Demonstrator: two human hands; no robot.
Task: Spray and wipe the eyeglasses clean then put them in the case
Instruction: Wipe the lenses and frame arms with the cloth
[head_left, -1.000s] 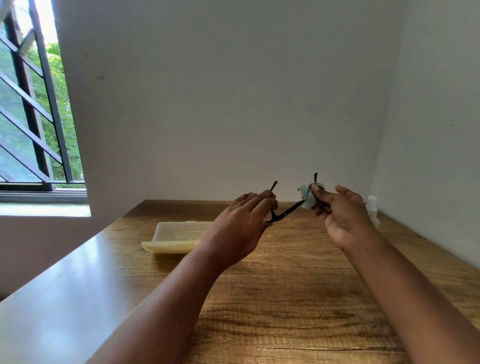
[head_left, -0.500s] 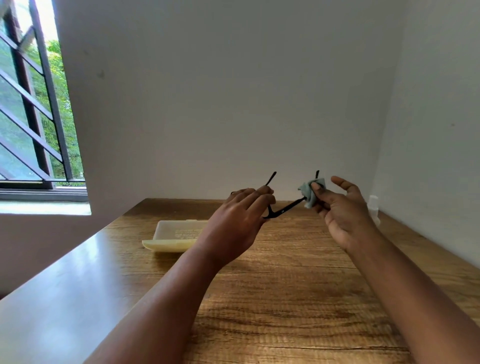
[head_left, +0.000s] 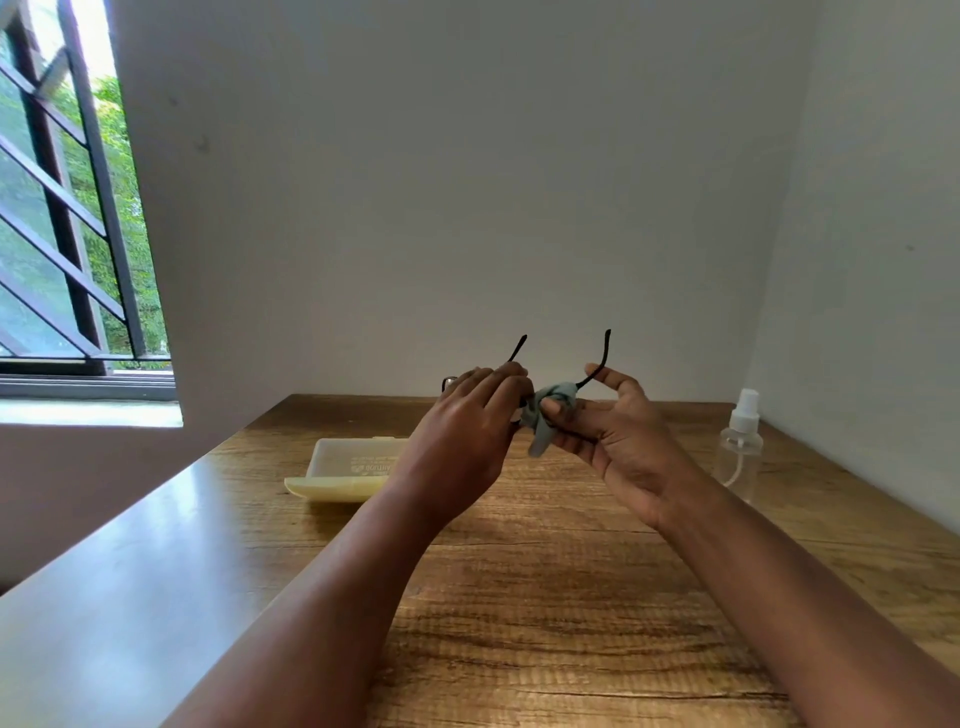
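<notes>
A: State the position of the eyeglasses.

B: They are held in the air above the counter, between both hands, with the two black temple arms pointing up and away. The lenses are mostly hidden behind the fingers; a bit of dark rim shows at the far side of the left hand.

A: Left hand state?

B: Fingers curled closed around the left side of the frame, back of the hand toward the camera.

A: Right hand?

B: The right hand is palm-up and partly closed. Thumb and fingers pinch a grey-green cloth against the frame next to the left fingertips. The index finger stands raised beside the right temple arm.

A: Spacing between the hands?

B: Close together; the cloth fills the gap, with one end hanging down.

A: Location of the case?

B: Lying open on the counter, left of and beyond the left wrist, well apart from the glasses. It is pale yellow.

A: Spray bottle?

B: Upright on the counter to the right of the right hand, near the side wall, touched by neither hand.
</notes>
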